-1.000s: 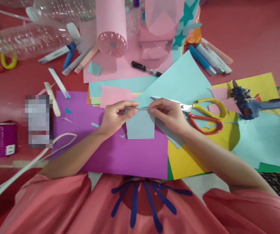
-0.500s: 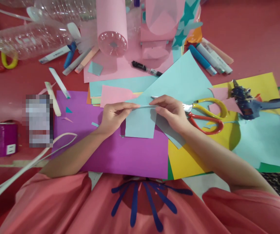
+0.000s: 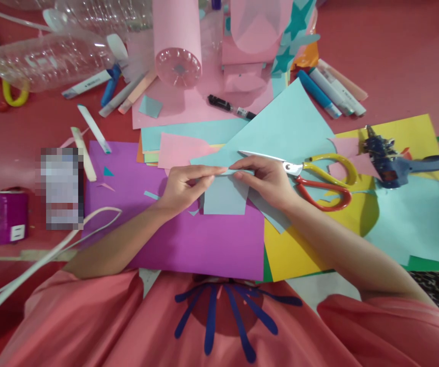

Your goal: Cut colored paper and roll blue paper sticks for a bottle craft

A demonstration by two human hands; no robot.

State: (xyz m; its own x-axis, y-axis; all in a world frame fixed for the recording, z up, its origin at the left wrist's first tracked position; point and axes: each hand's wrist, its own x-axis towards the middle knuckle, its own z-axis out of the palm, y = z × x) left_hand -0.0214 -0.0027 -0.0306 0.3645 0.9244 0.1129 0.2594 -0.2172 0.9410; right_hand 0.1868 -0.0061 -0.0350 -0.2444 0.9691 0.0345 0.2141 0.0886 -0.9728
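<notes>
A small light blue piece of paper hangs between my two hands over the purple sheet. My left hand pinches its upper edge from the left, thumb below and fingers above. From the right, my right hand pinches the same edge, its fingertips close to those of the left. Just beyond my right hand lie scissors with one yellow and one red handle, blades pointing left. Under them is a larger light blue sheet. Small blue scraps lie beside my left hand.
Clear plastic bottles and a pink-wrapped bottle are at the back. Markers lie back right, a glue gun on the right. A phone lies left, near a white cable. Yellow paper sits at right front.
My left hand has moved right, bringing both hands' fingertips closer together along the paper's upper edge. The held paper has shifted slightly right. More of the scissor blade shows.
</notes>
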